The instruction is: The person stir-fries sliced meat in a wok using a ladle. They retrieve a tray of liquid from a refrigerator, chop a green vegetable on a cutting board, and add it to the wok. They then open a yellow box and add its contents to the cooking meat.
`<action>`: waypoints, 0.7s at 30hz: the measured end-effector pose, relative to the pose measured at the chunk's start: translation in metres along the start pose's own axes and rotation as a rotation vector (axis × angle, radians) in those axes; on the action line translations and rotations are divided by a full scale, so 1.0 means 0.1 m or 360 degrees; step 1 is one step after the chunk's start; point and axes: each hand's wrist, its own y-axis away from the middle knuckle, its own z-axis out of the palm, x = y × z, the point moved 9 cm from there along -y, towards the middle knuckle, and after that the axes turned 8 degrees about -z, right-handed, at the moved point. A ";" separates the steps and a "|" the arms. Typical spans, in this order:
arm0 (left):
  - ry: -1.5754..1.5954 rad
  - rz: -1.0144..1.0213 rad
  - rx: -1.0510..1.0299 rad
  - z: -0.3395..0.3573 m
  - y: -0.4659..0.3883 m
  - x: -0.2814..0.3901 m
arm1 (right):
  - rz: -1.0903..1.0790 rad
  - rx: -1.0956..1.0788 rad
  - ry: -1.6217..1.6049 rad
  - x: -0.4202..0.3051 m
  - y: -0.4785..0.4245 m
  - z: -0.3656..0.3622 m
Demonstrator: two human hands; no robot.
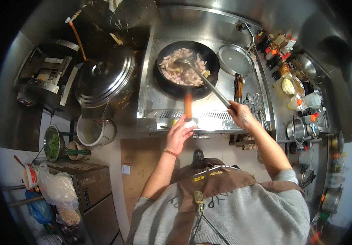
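Observation:
A black wok (208, 50) stands on the steel range, holding pale strips of meat (182, 78) and a few yellowish slices. My right hand (241, 114) grips the long handle of a steel ladle (209, 84), whose bowl rests among the meat. Near the wok's blurred orange-brown handle (188, 107), my left hand (179, 133) has its fingers apart, just below the handle's end; whether they touch it I cannot tell.
A big lidded pot (108, 82) is at the left, a round steel pan (235, 59) right of the wok under a tap, and a bamboo brush (238, 87) below it. Bottles and bowls crowd the right counter (271, 101). A white bucket (90, 131) stands lower left.

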 end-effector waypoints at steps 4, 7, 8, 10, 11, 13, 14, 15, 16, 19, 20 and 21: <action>-0.0003 -0.0011 0.0025 -0.09 -0.02 -0.04 | 0.0061 -0.0305 0.0168 -0.29 0.34 -0.26; -0.0013 -0.0058 0.0000 -0.01 -0.05 -0.05 | 0.0244 -0.0423 0.0488 0.03 0.05 0.12; -0.0004 -0.0064 -0.0010 0.04 -0.05 -0.06 | 0.0210 -0.0380 0.0495 0.17 -0.16 0.16; -0.0017 -0.0070 0.0026 0.04 -0.01 -0.03 | 0.0153 -0.0150 0.0293 0.06 -0.51 -0.05; -0.0027 -0.0072 0.0043 0.03 0.00 -0.01 | 0.0304 -0.0166 0.0087 0.21 -0.56 -0.15; -0.0032 -0.0046 0.0041 0.04 -0.01 -0.01 | 0.0405 -0.0041 -0.0076 0.28 -0.58 -0.44; -0.0017 -0.0030 0.0044 0.02 -0.03 0.01 | 0.0200 0.0098 0.0018 0.30 -0.75 -0.43; -0.0007 -0.0032 0.0040 0.01 -0.03 -0.02 | 0.0013 0.0240 0.0112 0.29 -0.84 -0.41; 0.0012 -0.0038 0.0028 0.00 -0.03 -0.02 | 0.0200 0.0230 -0.0044 0.21 -0.96 -0.29; -0.0018 -0.0054 0.0032 0.03 0.00 -0.01 | 0.0662 -0.0115 -0.0425 0.12 -1.12 0.32; -0.0015 -0.0061 0.0023 -0.01 -0.05 -0.05 | 0.0522 -0.0141 -0.0370 0.00 -1.13 0.40; -0.0032 -0.0049 0.0036 0.00 -0.05 -0.04 | 0.0398 -0.0178 -0.0320 -0.10 -1.08 0.50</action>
